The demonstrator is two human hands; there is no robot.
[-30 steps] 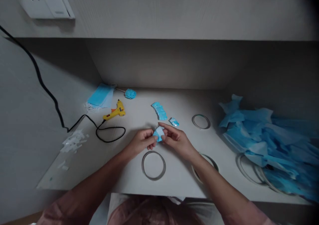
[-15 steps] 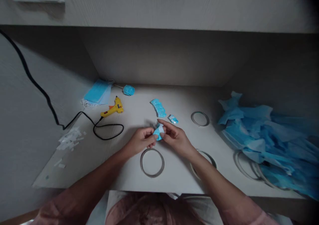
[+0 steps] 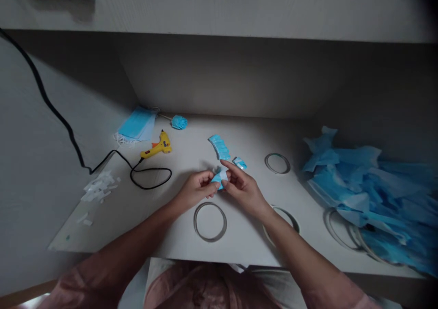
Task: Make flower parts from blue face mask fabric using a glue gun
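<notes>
Between my two hands is a small folded piece of blue-and-white mask fabric (image 3: 219, 178). My left hand (image 3: 197, 189) pinches its left side with thumb and fingers. On its right side, my right hand (image 3: 243, 188) grips it with the thumb in front, the index finger stretched out above. Just beyond my fingers lie a row of overlapping folded blue petals (image 3: 219, 147) and a small blue-and-white folded piece (image 3: 240, 163). A wire ring (image 3: 210, 222) rests on the table nearer to me, below my hands.
At left are a yellow glue gun (image 3: 158, 146) with its black cord (image 3: 152, 187), blue face masks (image 3: 137, 124), a blue fabric rose (image 3: 179, 122) and white strips (image 3: 99, 187). Rightward lie wire rings (image 3: 277, 163) and a heap of blue fabric (image 3: 369, 181). A shelf (image 3: 239, 10) overhangs.
The whole view has shifted slightly. Both hands keep hold of the fabric piece, which now looks tilted a little more to the right between my fingers.
</notes>
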